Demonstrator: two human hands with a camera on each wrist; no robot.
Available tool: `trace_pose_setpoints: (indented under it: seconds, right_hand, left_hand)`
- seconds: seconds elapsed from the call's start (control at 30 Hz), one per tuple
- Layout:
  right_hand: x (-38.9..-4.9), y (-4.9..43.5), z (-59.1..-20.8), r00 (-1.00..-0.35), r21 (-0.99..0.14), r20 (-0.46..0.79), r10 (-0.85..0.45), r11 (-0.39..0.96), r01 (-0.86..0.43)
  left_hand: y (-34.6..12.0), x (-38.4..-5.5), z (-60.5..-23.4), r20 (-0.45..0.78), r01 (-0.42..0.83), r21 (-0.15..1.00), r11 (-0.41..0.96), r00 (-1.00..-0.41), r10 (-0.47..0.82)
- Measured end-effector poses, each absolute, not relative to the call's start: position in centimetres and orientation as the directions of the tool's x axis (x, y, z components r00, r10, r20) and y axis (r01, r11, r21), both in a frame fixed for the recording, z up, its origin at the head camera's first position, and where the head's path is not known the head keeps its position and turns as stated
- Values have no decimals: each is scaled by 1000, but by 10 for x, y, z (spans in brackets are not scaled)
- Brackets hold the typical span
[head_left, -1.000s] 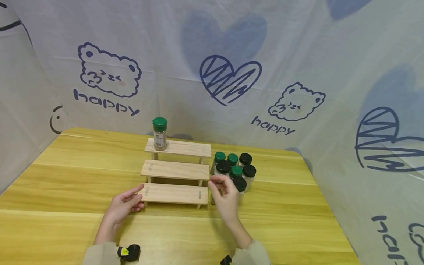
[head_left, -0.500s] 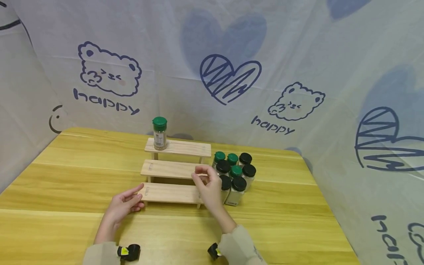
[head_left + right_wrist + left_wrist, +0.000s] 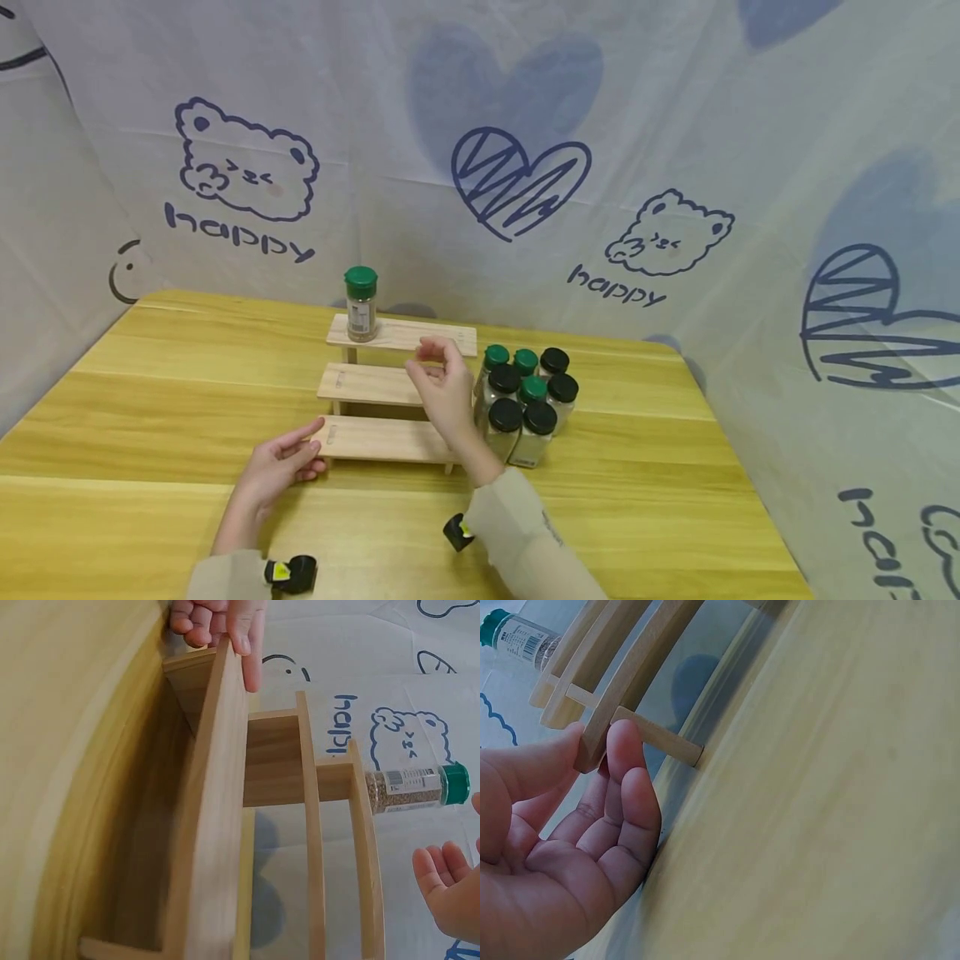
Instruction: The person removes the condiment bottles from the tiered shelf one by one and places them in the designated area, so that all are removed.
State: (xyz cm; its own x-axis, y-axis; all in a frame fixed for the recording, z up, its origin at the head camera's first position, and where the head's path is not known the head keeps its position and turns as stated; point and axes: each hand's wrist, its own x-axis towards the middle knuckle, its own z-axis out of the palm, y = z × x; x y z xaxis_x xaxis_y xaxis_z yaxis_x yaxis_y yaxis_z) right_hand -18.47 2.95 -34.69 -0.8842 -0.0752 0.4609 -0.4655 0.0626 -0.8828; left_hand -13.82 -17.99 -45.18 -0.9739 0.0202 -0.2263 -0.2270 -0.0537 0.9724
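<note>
A three-step wooden display rack stands on the table. My left hand grips the left end of its lowest board, thumb on one face and fingers on the other, as the left wrist view shows. One spice jar with a green lid and a barcode label stands upright at the left of the top board. My right hand hovers over the right part of the rack, fingers loosely bent, holding nothing. In the right wrist view the jar's brown grains show, with the right hand's fingertips near its lid.
Several more jars stand grouped right beside the rack, some with black lids and some with green lids. The wooden table ends at a white curtain printed with hearts and bears.
My right hand has moved left and away from me, from beside the jars to over the rack, uncovering the front jars. The left hand has kept its grip on the lowest board.
</note>
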Motion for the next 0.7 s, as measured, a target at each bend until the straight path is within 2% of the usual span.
trace_pose_setpoints:
  seconds: [0.23, 0.43, 0.7]
  right_hand:
    - [-200, 11, -346, -883, -882, 466, -57, 50, -469]
    - [-225, -4, -363, -879, -875, 475, -46, 75, -478]
    - [-241, -13, -364, -878, -867, 472, -83, 137, -479]
  left_hand:
    - [-181, -138, -453, -230, -231, 971, -56, -973, 25]
    - [-181, -138, -454, -224, -225, 973, -54, -974, 30]
    - [-180, -138, -456, -222, -223, 973, -60, -975, 26]
